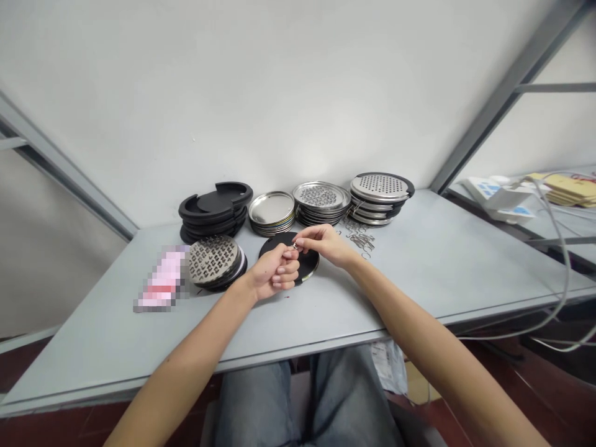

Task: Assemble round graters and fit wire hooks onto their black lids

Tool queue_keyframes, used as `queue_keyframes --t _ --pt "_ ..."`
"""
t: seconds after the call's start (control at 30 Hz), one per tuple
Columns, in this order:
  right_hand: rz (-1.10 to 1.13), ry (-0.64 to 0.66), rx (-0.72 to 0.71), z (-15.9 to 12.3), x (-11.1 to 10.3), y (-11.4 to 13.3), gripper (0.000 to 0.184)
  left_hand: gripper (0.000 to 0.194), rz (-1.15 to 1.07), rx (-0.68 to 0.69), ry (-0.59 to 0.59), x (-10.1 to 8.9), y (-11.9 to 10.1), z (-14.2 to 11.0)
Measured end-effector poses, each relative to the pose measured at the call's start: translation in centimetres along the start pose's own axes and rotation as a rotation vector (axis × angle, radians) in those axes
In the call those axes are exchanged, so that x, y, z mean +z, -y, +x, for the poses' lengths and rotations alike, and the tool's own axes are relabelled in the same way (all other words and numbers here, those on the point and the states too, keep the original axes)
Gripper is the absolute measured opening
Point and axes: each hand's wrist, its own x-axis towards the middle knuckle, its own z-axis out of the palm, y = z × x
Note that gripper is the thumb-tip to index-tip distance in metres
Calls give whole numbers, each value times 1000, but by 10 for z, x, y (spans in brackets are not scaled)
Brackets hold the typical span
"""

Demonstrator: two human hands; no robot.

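My left hand (275, 273) is closed, thumb and forefinger pinched together over the middle of the table. Its other fingers curl into the palm. My right hand (325, 244) meets it fingertip to fingertip, also in a pinch. Between them is a small shiny metal piece (295, 246), mostly covered by the fingers, so its shape is unclear. Beneath the hands lies a black disc (310, 266) flat on the table, partly hidden by them. To the right of my right hand lie several loose curved metal hooks (361, 239).
At the back stand stacks of black rings (209, 211), plain metal discs (272, 208), perforated metal discs (321, 197) and hole-patterned plates (379, 186). Left of my hands is a stack topped by a grater-like disc (213, 259). A cable (565, 261) hangs at the table's right.
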Motion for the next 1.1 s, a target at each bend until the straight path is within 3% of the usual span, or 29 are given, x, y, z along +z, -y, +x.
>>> queue_keyframes --t 0.43,0.87,1.1 --pt "-34 23 -59 4 -1 -12 24 30 -21 21 -131 7 5 4" --pt "-61 12 -96 2 2 -3 21 29 -84 60 -158 12 9 4" --pt "-72 0 -100 1 4 0 24 27 -198 52 -114 13 9 2"
